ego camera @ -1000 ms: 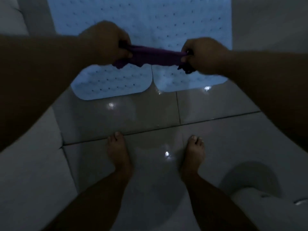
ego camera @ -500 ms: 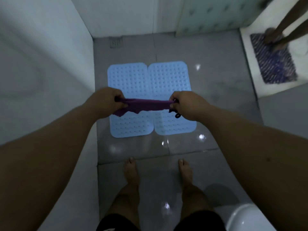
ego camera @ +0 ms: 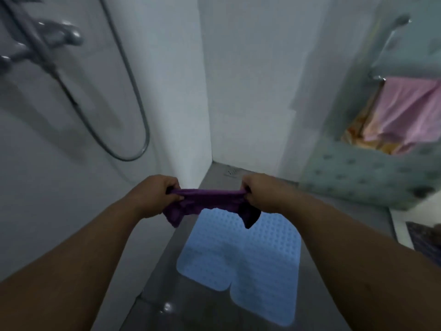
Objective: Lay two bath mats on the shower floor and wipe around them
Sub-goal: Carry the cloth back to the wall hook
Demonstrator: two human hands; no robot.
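Two light-blue bath mats lie flat side by side on the grey shower floor (ego camera: pixel 191 304), long inner edges touching: left mat (ego camera: pixel 205 261), right mat (ego camera: pixel 269 271). Dimpled surface on both. Far ends partly hidden behind the cloth.

Purple cloth (ego camera: pixel 207 199) is held up in the air above the mats' far end, bunched and pulled taut into a band between both hands. Loose corners hang down at each end; the right one looks darker.

Left hand (ego camera: pixel 157 194) grips the cloth's left end, fingers curled round it, thumb on top. Right hand (ego camera: pixel 260 193) grips the right end the same way, fingers wrapped tight. Both forearms reach in from the near edge.

Floor drain (ego camera: pixel 232 172) sits at the far corner, blurry. White wall (ego camera: pixel 167 91) on the left carries a chrome shower mixer (ego camera: pixel 47 41) and a looping hose (ego camera: pixel 133 130). Far right: patterned glass panel (ego camera: pixel 358 177) with a pink towel (ego camera: pixel 405 111) on a rail. Dark patterned rug (ego camera: pixel 424 237) at the right edge, outside the shower.
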